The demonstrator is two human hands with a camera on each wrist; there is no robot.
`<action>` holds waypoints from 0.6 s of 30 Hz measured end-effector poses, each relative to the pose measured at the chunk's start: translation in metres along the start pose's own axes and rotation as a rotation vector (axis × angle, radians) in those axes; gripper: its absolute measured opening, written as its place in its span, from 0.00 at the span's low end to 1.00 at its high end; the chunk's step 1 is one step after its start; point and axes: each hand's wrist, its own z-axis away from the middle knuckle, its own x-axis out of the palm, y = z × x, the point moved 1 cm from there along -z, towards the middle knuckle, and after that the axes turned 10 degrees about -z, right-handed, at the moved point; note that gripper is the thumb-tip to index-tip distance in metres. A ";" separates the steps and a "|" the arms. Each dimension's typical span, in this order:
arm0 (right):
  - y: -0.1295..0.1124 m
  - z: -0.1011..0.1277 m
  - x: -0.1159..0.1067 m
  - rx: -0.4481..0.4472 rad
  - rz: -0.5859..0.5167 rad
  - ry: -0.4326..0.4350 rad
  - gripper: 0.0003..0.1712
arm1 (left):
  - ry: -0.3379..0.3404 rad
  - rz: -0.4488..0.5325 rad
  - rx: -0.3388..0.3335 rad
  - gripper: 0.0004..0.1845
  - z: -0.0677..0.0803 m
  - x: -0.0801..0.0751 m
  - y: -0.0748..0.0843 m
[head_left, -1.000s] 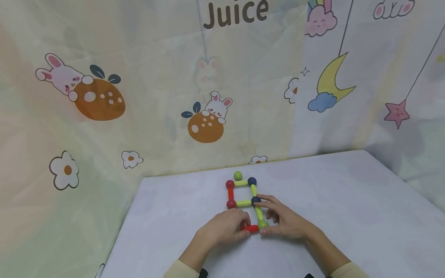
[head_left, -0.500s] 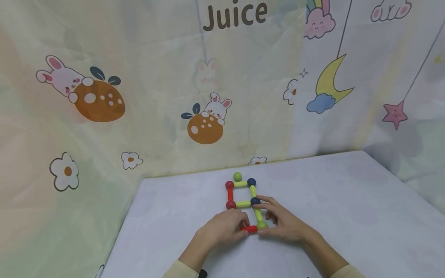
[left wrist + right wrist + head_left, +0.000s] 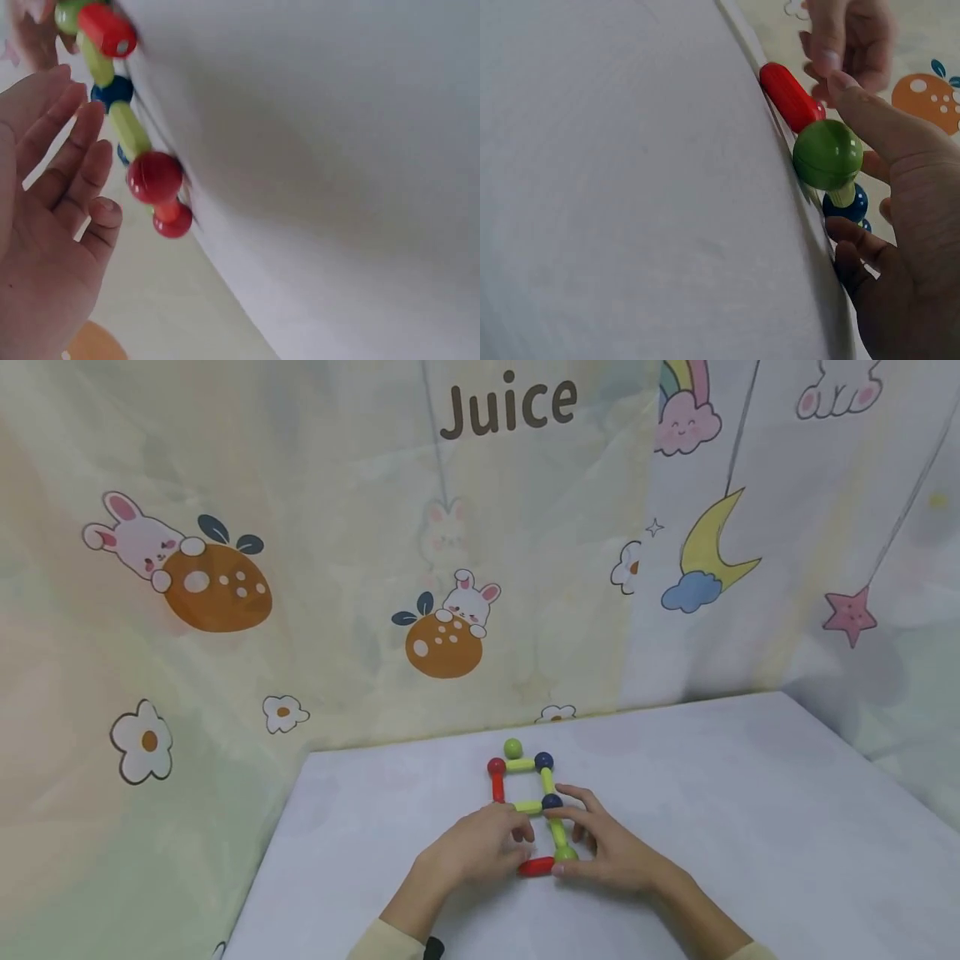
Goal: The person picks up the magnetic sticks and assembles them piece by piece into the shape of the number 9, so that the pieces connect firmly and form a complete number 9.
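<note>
A flat frame of coloured rods and balls lies on the table. A red rod [image 3: 537,867] at its near end meets a green ball [image 3: 566,856]; its left end is free. My left hand [image 3: 483,845] hovers left of it, fingers loosely bent and holding nothing, as the left wrist view shows. It hides the nearer red ball [image 3: 154,178] from the head view. Loosely spread, my right hand [image 3: 611,850] has its thumb by the green ball and a finger at the middle blue ball [image 3: 552,803]. Contact there is hard to judge.
Beyond the hands, a red ball [image 3: 497,767] and a blue ball [image 3: 543,762] form the frame's far corners. A loose-looking green ball [image 3: 513,748] sits just behind them. The white table [image 3: 712,793] ends at a printed cloth backdrop [image 3: 337,568].
My left hand has let go of the red rod and lifted slightly away, now covering the nearer red ball. My right thumb has shifted slightly left. The camera view has tilted up a little.
</note>
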 end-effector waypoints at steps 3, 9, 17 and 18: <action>-0.005 0.000 0.002 -0.047 -0.002 -0.002 0.38 | 0.055 0.018 -0.007 0.07 -0.005 -0.007 -0.009; -0.012 -0.001 0.010 -0.200 0.031 0.007 0.33 | 0.175 0.050 -0.046 0.10 -0.023 -0.013 -0.029; -0.012 -0.006 0.019 -0.271 0.146 0.042 0.23 | 0.329 0.187 -0.141 0.15 -0.049 -0.021 -0.051; -0.012 -0.006 0.019 -0.264 0.150 0.039 0.22 | 0.335 0.189 -0.152 0.15 -0.052 -0.022 -0.053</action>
